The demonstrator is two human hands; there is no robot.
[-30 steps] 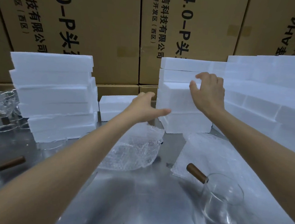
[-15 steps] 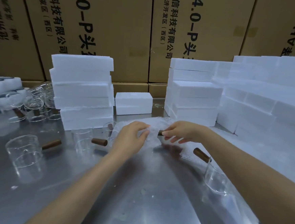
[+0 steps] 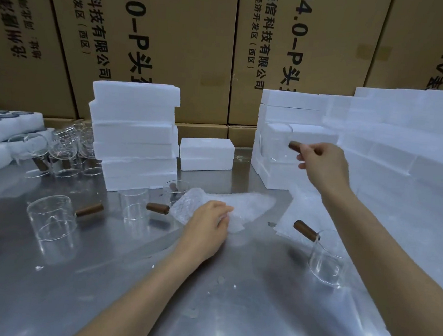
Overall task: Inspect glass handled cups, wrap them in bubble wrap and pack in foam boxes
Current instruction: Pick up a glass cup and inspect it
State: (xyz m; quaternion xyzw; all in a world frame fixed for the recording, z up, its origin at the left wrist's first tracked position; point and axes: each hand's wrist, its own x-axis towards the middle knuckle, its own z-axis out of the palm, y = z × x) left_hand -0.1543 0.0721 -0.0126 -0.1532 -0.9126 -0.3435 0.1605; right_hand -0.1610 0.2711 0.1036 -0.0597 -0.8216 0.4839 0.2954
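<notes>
Since the frame half a second earlier, the right hand (image 3: 321,165) has risen off the sheet, taking a clear glass cup with a brown wooden handle (image 3: 276,143) up with it; the left hand (image 3: 208,220) has stayed low on the wrap. Right fingers and thumb are curled round the handle's near end, pinching it, with the dark stub of the handle projecting left of the knuckles. The cup body hangs in the air left of the hand, seen against the stacked white foam boxes (image 3: 286,136) behind it, its rim and wall only faintly legible. Left fingers are curled, gripping the near edge of a crumpled sheet of clear bubble wrap (image 3: 228,203) that lies flat on the shiny metal table (image 3: 152,295).

A second bubble wrap sheet (image 3: 298,216) lies under the right forearm. On its near edge stands another glass cup with wooden handle (image 3: 324,258), upright, handle pointing up-left. Left of the held sheet stand two more upright cups (image 3: 52,220) (image 3: 135,203), handles to the right. A tall stack of foam boxes (image 3: 134,134) stands behind them, a single closed foam box (image 3: 207,153) just right of it. A cluster of glass cups (image 3: 65,147) sits far left beside foam trays (image 3: 9,124). Brown printed cardboard cartons (image 3: 171,44) form the back wall.
</notes>
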